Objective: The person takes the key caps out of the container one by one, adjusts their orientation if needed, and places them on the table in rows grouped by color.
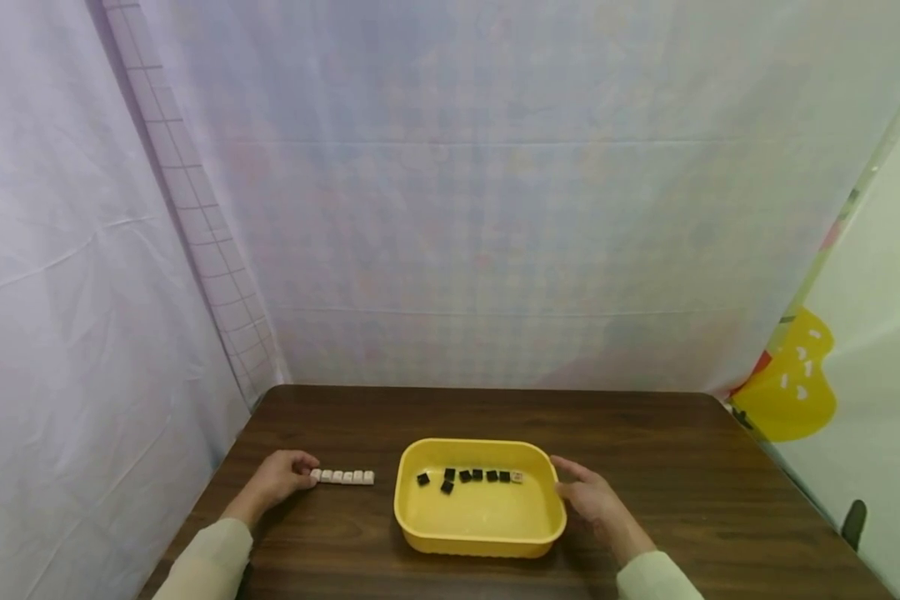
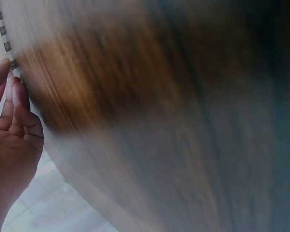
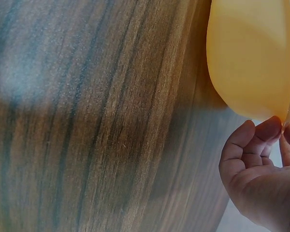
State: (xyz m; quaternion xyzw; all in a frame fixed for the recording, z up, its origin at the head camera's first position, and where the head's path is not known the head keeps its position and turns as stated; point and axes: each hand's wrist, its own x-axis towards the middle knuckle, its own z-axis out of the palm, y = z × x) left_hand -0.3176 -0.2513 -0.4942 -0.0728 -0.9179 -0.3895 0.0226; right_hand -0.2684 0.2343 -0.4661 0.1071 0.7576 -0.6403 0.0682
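Several small white blocks that look like keycaps (image 1: 348,477) stand in a straight row on the brown table. At the row's left end, my left hand (image 1: 282,477) has its thumb and fingertips around the last white keycap (image 1: 316,474). The left wrist view shows the left hand (image 2: 17,130) at the frame edge, fingers partly hiding that end. My right hand (image 1: 594,500) grips the right rim of a yellow plastic basin (image 1: 480,546); in the right wrist view, thumb and fingers pinch the basin's edge (image 3: 251,58). Inside lie several black keycaps (image 1: 477,475) and one whitish keycap (image 1: 517,477).
The dark wood-grain table (image 1: 645,425) has its far edge against a pale hanging curtain (image 1: 480,250). White cloth (image 1: 67,333) hangs along the left side. At the right is a light cloth with a yellow printed shape (image 1: 791,383).
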